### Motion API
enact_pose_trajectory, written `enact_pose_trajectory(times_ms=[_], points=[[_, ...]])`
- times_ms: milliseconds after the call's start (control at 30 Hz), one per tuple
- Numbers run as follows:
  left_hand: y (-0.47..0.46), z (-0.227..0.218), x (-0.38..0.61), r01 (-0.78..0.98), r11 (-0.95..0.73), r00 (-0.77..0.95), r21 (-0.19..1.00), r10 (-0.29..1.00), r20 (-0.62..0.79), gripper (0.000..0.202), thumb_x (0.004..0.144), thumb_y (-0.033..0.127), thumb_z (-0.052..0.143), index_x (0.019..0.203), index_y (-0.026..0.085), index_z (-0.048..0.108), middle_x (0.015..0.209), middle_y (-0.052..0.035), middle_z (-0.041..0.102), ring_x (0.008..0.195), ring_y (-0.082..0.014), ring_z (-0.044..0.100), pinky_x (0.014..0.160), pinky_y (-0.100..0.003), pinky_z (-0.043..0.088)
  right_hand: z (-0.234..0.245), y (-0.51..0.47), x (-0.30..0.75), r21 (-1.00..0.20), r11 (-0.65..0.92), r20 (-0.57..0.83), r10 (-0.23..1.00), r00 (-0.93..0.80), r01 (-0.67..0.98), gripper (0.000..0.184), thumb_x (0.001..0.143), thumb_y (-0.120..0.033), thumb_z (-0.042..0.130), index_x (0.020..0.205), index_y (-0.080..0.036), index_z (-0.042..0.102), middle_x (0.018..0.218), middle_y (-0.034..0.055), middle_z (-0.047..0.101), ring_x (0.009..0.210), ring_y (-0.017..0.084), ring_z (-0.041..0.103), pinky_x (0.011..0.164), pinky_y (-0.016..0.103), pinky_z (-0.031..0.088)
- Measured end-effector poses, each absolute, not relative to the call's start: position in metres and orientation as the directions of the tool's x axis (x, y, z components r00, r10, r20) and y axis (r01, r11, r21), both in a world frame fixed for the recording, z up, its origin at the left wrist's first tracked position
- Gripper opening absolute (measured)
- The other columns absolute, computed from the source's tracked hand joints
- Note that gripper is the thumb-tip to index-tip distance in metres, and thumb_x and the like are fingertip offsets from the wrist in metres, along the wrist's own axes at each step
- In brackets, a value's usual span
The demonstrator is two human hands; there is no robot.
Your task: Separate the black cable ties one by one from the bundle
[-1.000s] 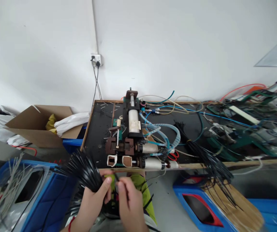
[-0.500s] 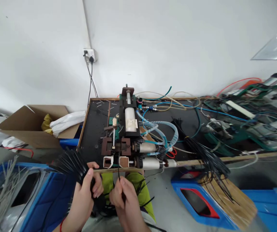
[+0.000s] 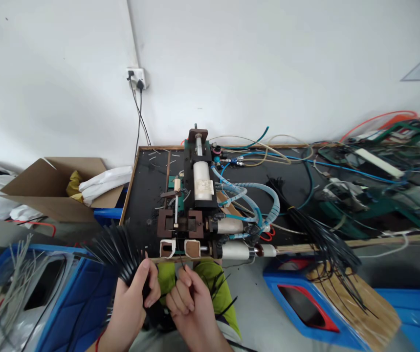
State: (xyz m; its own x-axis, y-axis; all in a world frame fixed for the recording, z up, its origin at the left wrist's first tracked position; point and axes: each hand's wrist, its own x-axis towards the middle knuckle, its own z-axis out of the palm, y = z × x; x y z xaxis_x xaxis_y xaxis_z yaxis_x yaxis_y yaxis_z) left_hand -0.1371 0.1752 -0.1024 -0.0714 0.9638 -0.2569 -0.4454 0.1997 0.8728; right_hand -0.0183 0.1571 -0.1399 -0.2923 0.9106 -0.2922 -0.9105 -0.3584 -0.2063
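Observation:
My left hand (image 3: 133, 298) is closed around a fanned bundle of black cable ties (image 3: 116, 249), held just below the bench's front edge. My right hand (image 3: 191, 305) is closed in a pinch beside it, gripping a single thin black tie (image 3: 181, 264) that sticks up toward the machine. The small pneumatic machine (image 3: 198, 205) with a white cylinder and blue hoses sits on the black-topped bench (image 3: 147, 190) directly ahead of both hands. Two white-rimmed openings (image 3: 180, 248) face me at its front.
A second bundle of black ties (image 3: 320, 239) droops off the bench onto a wooden board (image 3: 364, 313) over a blue crate. Blue crates (image 3: 74, 298) flank my knees; the left one holds grey ties (image 3: 8, 288). A cardboard box (image 3: 52, 188) stands left. Cables and green machinery (image 3: 371, 190) crowd the right.
My hands have drawn closer together and my right hand has curled tighter on the single tie. The camera view shifted slightly; the bundle stays in my left hand.

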Motion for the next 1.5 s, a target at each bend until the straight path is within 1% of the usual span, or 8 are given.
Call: enact_pose_trajectory(times_ms=[233, 500, 800, 933, 1067, 1233, 1367, 1500], points=[[0.173, -0.101, -0.137, -0.491, 0.185, -0.109, 0.851, 0.956, -0.271, 0.025, 0.090, 0.036, 0.072, 0.090, 0.022, 0.051, 0.053, 0.0096, 0.047, 0.037, -0.0053, 0.034, 0.037, -0.018, 0.025, -0.141, 0.161, -0.017, -0.334, -0.370, -0.321, 0.909, -0.265, -0.867, 0.041, 0.087, -0.047, 0.069, 0.066, -0.026, 0.041, 0.036, -0.0153, 0.024, 0.037, 0.010, 0.006, 0.041, 0.024, 0.021], [0.172, -0.102, -0.138, -0.486, 0.191, -0.104, 0.853, 0.956, -0.273, 0.027, 0.089, 0.038, 0.073, 0.087, 0.020, 0.052, 0.051, 0.0091, 0.047, 0.038, -0.0055, 0.035, 0.039, -0.019, 0.025, -0.142, 0.161, -0.018, -0.279, -0.361, -0.303, 0.912, -0.275, -0.890, 0.037, 0.088, -0.043, 0.068, 0.066, -0.024, 0.045, 0.035, -0.0147, 0.026, 0.037, 0.009, 0.006, 0.042, 0.024, 0.020], [0.169, -0.099, -0.139, -0.474, 0.174, -0.118, 0.863, 0.959, -0.258, 0.027, 0.090, 0.038, 0.073, 0.085, 0.021, 0.052, 0.051, 0.0085, 0.049, 0.037, -0.0063, 0.037, 0.039, -0.020, 0.026, -0.140, 0.159, -0.026, -0.315, -0.341, -0.277, 0.926, -0.259, -0.886, 0.036, 0.088, -0.045, 0.071, 0.068, -0.022, 0.051, 0.035, -0.0145, 0.027, 0.036, 0.008, 0.009, 0.041, 0.022, 0.022], [0.168, -0.098, -0.140, -0.488, 0.168, -0.138, 0.856, 0.954, -0.266, 0.027, 0.090, 0.037, 0.073, 0.087, 0.022, 0.051, 0.052, 0.0089, 0.049, 0.037, -0.0063, 0.037, 0.038, -0.019, 0.026, -0.147, 0.157, -0.028, -0.519, -0.256, -0.271, 0.954, -0.128, -0.815, 0.035, 0.093, -0.048, 0.066, 0.074, -0.020, 0.058, 0.034, -0.0131, 0.035, 0.032, 0.006, 0.017, 0.040, 0.021, 0.021], [0.164, -0.097, -0.140, -0.499, 0.167, -0.118, 0.851, 0.959, -0.258, 0.032, 0.089, 0.040, 0.073, 0.081, 0.022, 0.048, 0.052, 0.0092, 0.047, 0.037, -0.0059, 0.037, 0.038, -0.019, 0.027, -0.156, 0.155, -0.022, -0.834, -0.182, -0.232, 0.972, 0.030, -0.521, 0.046, 0.094, -0.061, 0.058, 0.078, -0.018, 0.061, 0.035, -0.0104, 0.042, 0.030, 0.006, 0.025, 0.037, 0.021, 0.018], [0.155, -0.099, -0.139, -0.468, 0.153, -0.094, 0.870, 0.971, -0.222, 0.031, 0.089, 0.040, 0.073, 0.080, 0.021, 0.050, 0.050, 0.0081, 0.050, 0.040, -0.0084, 0.042, 0.041, -0.020, 0.034, -0.150, 0.136, -0.008, -0.995, -0.076, -0.082, 0.993, 0.087, -0.072, 0.048, 0.099, -0.059, 0.050, 0.076, -0.019, 0.062, 0.041, -0.0077, 0.045, 0.035, 0.010, 0.039, 0.042, 0.023, 0.029], [0.150, -0.099, -0.136, -0.467, 0.176, -0.095, 0.867, 0.964, -0.247, 0.032, 0.082, 0.039, 0.079, 0.080, 0.021, 0.054, 0.053, 0.0053, 0.054, 0.046, -0.0108, 0.046, 0.041, -0.021, 0.037, -0.151, 0.110, 0.023, -0.931, 0.107, 0.146, 0.985, 0.089, 0.349, 0.046, 0.101, -0.044, 0.049, 0.064, -0.020, 0.061, 0.051, 0.0005, 0.058, 0.049, 0.015, 0.055, 0.052, 0.027, 0.036], [0.145, -0.100, -0.132, -0.455, 0.205, -0.101, 0.867, 0.955, -0.279, 0.034, 0.075, 0.038, 0.084, 0.079, 0.020, 0.056, 0.060, 0.0026, 0.059, 0.047, -0.0114, 0.048, 0.040, -0.022, 0.037, -0.157, 0.091, 0.070, -0.642, -0.054, 0.200, 0.951, 0.235, 0.765, 0.052, 0.095, -0.043, 0.060, 0.048, -0.024, 0.050, 0.042, 0.0002, 0.049, 0.038, 0.015, 0.040, 0.047, 0.031, 0.017]])
